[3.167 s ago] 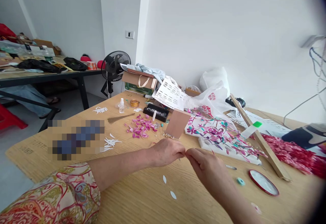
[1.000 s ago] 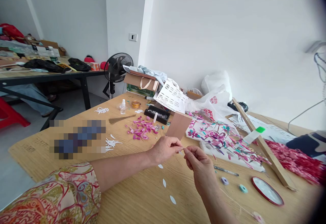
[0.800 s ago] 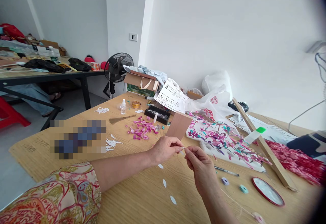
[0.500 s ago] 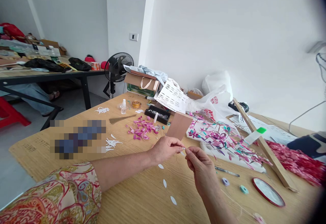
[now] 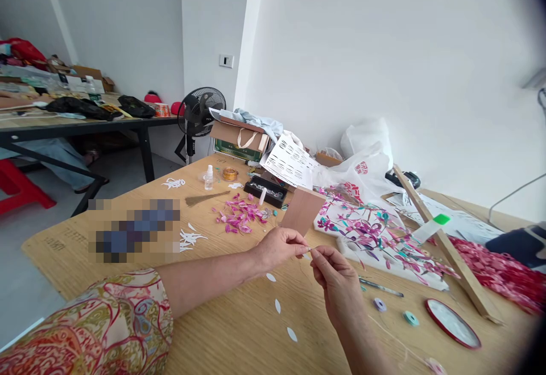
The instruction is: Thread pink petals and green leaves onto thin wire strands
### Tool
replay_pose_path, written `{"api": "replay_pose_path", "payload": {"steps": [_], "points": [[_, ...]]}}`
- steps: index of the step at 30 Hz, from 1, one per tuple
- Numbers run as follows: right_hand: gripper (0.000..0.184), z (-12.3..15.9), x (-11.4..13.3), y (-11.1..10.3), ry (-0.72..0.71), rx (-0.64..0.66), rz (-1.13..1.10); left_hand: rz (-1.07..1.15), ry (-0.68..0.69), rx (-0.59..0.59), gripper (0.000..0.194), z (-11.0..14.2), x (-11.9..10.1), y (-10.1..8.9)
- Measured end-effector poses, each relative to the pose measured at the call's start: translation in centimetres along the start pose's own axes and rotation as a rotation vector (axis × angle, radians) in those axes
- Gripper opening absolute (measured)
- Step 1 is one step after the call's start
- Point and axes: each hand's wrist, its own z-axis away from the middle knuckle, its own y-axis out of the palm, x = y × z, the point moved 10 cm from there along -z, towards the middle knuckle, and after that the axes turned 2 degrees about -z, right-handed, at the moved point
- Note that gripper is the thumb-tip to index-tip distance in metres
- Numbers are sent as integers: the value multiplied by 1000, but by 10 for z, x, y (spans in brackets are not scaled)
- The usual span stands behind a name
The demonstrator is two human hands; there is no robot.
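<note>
Right hand (image 5: 336, 275) just turned, baring the work. Pinched closed, it and left hand (image 5: 277, 248) nip a tiny pale bit (image 5: 310, 250).

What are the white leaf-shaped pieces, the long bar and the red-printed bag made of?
White leaf-shaped pieces: probably paper or thin fabric, matte; flat, crisp edges, can't tell which.
Long bar: apparently bare wood, matte; tan tone, squared edges.
Red-printed bag: likely thin plastic film, slightly glossy; translucent, crinkled.

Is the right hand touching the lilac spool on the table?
Apart. The head view shows it: a strip of tabletop is visible between the right hand and the lilac spool.
</note>
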Motion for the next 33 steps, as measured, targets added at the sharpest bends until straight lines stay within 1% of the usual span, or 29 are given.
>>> {"api": "replay_pose_path", "payload": {"steps": [6,13,18,21,23,25,27,29,30,32,33], "points": [[18,0,-4,-1,6,-6,-21,-5,-18,-11,19,1,4,0],[22,1,-5,1,26,-18,-12,-148,40,-14,17,-2,-4,-3],[25,1,-7,5,18,13,88,-271,85,-44,16,-4,-9,-8],[25,1,-6,7,-31,32,237,-345,135,-64,14,-5,-15,-12],[24,2,-5,8,-55,31,333,-438,190,-73,12,-4,-22,-13],[20,4,3,9,-126,24,469,-550,263,-66,11,-2,-30,-10],[17,10,21,16,-266,34,673,-670,338,-24,12,1,-36,-3],[17,16,39,28,-415,83,880,-791,385,42,13,4,-38,6],[18,18,46,32,-461,118,945,-838,399,79,14,5,-37,10],[21,17,57,35,-510,188,1007,-848,409,164,13,7,-37,17],[21,15,61,34,-518,219,1006,-796,393,209,12,7,-36,19]]}}
